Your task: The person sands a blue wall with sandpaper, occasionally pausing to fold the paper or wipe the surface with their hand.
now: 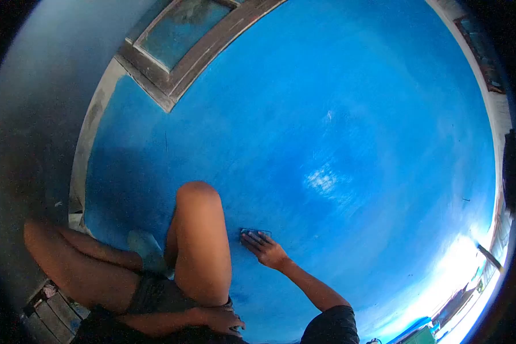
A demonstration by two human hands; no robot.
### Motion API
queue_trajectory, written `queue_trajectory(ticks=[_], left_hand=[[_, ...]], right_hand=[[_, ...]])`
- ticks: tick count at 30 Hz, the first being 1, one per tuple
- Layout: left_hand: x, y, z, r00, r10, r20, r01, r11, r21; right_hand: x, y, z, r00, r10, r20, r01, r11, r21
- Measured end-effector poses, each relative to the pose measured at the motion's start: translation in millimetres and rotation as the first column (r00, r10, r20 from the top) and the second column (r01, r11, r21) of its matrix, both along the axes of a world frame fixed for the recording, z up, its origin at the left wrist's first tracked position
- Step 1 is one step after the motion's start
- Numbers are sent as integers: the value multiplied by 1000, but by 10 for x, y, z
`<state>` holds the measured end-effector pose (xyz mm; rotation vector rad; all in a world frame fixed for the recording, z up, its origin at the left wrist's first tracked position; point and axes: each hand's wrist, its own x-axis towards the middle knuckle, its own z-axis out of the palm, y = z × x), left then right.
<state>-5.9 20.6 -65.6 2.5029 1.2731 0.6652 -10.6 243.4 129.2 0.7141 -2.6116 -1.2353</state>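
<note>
A blue wall (338, 114) fills most of the view, with a pale scuffed patch right of the middle. Low on it, my right hand (262, 247) presses a small flat dark block (257, 232) against the surface, fingers laid over it. My left hand (222, 321) rests at the top of my thigh by the dark shorts, at the bottom edge; its fingers are bent and partly in shade, and whether anything is under them does not show. My raised knee (199, 212) is near the wall, left of my right hand.
At the upper left is a weathered wooden window frame (183, 74). A pale bluish object (146, 249) is behind my legs. Wooden slats (57, 315) are at the lower left. A green object (419, 336) and bright light are at the lower right.
</note>
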Motion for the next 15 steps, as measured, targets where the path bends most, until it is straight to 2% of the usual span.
queue_trajectory(ticks=[2, 4, 6, 7, 8, 9, 10, 11, 12, 13, 14, 15], left_hand=[[-7, 98, -87, 998, -47, 52, 51, 995, -80], [23, 218, -184, 999, -38, 28, 40, 996, -79], [-4, 187, -130, 999, -38, 2, 38, 995, -90], [-15, 61, -6, 1000, -20, 21, 22, 997, -71], [-4, -20, 74, 999, -10, 45, 12, 999, -53], [-4, -2, 77, 998, -29, 52, 32, 998, -58], [-12, 51, 46, 999, -29, 37, 30, 999, -31], [-27, 85, 0, 1000, -21, 19, 21, 1000, -1], [-37, 100, -62, 996, -34, 79, 28, 997, 69], [-56, 85, -35, 996, -27, 82, 21, 997, 72], [-58, 61, 9, 996, -36, 77, 34, 999, 29], [-41, 40, 24, 996, -50, 75, 52, 998, -22]], right_hand=[[-66, -1, 208, 999, 40, 27, -39, 999, -19], [-149, 43, 617, 994, 69, 83, -79, 989, 122], [-284, 156, 1190, 996, 81, 32, -86, 978, 190], [-354, 96, 1569, 998, 34, -53, -26, 987, 156], [-358, -33, 1984, 961, -85, -264, 149, 961, 233], [-413, 89, 2412, 916, -25, -401, 85, 987, 134], [-412, 57, 2782, 811, -12, -584, 33, 999, 25], [-385, -3, 3085, 736, -36, -676, -42, 994, -99], [-375, -5, 3275, 658, -56, -750, -97, 983, -159], [-435, -28, 3394, 576, -78, -814, -166, 964, -209], [-540, -65, 3438, 580, -71, -812, -172, 963, -207], [-614, -76, 3433, 494, -70, -867, -190, 964, -186]])
